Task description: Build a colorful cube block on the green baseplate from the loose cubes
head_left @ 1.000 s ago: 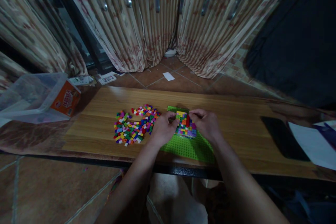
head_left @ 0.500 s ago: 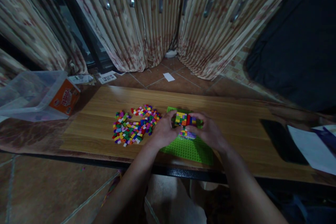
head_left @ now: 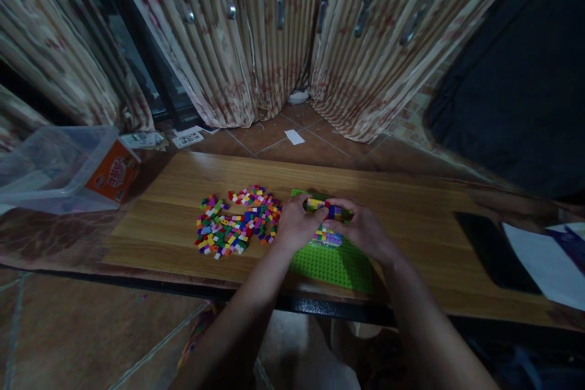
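We had both hands on the build (head_left: pixel 329 238), a stack of small coloured bricks on the green baseplate (head_left: pixel 329 265), toward the plate's far part. Our left hand (head_left: pixel 295 219) was closed on the build's left side, its thumb reaching across near the middle. Our right hand (head_left: pixel 363 228) was closed on the right side, forefinger beyond and thumb nearer us, with red and blue bricks showing between them. Our fingers hid much of the build; we saw a yellow strip at its far edge and pink and purple bricks nearer us. We could not tell how firmly either hand pressed.

The near part of the baseplate lay bare before our wrists, on the wooden table (head_left: pixel 155 219). To the left of our left hand, loose bricks (head_left: pixel 235 233) of many colours lay spread in a curved heap, well apart from our right hand. Near the table's right end we saw a dark slab (head_left: pixel 496 253) with white paper (head_left: pixel 546 262) beside it. Off the left end stood a clear box (head_left: pixel 50 201) with an orange label (head_left: pixel 114 173). Beyond the table, striped curtains (head_left: pixel 256 61) hung above a tiled floor (head_left: pixel 315 122), where a white card (head_left: pixel 294 137) lay.
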`<state>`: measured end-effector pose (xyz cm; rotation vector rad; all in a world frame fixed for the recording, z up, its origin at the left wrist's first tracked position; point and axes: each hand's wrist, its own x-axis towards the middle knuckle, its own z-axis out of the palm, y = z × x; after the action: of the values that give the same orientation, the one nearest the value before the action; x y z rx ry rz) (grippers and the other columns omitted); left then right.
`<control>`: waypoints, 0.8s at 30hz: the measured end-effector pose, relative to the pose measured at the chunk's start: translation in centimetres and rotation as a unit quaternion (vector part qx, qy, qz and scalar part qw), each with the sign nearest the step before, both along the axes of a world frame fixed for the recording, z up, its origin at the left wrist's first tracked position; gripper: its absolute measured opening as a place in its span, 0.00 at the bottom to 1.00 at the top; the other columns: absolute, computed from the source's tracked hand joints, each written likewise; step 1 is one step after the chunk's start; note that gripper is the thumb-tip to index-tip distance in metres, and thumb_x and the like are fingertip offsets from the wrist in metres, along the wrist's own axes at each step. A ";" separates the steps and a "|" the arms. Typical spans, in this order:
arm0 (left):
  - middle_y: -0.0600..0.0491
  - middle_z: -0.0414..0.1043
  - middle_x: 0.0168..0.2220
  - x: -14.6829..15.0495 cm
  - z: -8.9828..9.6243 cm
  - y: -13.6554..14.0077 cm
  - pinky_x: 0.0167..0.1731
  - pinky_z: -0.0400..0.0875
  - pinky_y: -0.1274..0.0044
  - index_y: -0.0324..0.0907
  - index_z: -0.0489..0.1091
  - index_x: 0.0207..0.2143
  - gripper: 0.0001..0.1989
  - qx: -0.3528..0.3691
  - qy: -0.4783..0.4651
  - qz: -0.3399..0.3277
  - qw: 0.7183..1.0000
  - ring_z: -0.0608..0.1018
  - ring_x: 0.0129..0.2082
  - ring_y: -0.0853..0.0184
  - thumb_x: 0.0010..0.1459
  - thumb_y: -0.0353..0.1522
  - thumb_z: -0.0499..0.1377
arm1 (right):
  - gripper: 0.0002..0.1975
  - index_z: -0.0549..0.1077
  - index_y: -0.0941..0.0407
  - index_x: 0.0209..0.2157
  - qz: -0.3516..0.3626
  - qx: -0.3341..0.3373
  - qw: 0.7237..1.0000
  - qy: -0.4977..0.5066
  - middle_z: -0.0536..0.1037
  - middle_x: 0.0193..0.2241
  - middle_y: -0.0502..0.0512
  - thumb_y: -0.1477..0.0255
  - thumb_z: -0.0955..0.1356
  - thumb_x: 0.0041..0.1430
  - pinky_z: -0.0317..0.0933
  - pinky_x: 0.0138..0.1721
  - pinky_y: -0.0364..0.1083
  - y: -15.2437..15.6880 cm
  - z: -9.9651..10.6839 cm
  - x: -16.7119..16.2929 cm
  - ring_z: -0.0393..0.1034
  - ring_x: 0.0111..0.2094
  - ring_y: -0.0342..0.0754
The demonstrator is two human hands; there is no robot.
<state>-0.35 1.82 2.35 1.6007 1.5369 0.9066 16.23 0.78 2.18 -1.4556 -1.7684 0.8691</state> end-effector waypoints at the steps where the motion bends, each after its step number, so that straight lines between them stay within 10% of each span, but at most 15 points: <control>1: 0.45 0.76 0.43 0.2 0.0 0.1 0.44 0.69 0.70 0.39 0.71 0.46 0.21 -0.005 0.005 0.005 1.000 0.76 0.43 0.60 0.50 0.39 0.62 | 0.23 0.74 0.52 0.45 0.001 -0.003 1.000 0.002 0.77 0.42 0.55 0.64 0.74 0.44 0.64 0.46 0.52 0.0 0.0 0.0 0.72 0.43 0.52; 17: 0.53 0.76 0.30 0.9 -0.7 0.7 0.35 0.70 0.74 0.42 0.74 0.37 0.12 -0.060 -0.039 0.027 0.997 0.76 0.32 0.65 0.48 0.34 0.62 | 0.21 0.74 0.55 0.44 0.037 -0.062 0.996 0.043 0.79 0.34 0.51 0.65 0.73 0.45 0.66 0.37 0.48 0.4 0.5 -0.2 0.73 0.35 0.50; 24: 0.47 0.76 0.41 -0.8 -1.1 0.2 0.42 0.69 0.73 0.39 0.71 0.44 0.20 -0.011 -0.160 0.005 0.987 0.76 0.40 0.63 0.51 0.40 0.62 | 0.31 0.69 0.52 0.52 0.024 -0.030 0.998 0.050 0.75 0.48 0.56 0.60 0.74 0.45 0.64 0.48 0.53 0.0 -0.7 0.4 0.71 0.46 0.53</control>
<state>-1.13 2.00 1.28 1.3548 1.3260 1.0892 16.65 0.83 1.45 -1.3880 -1.7224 1.0085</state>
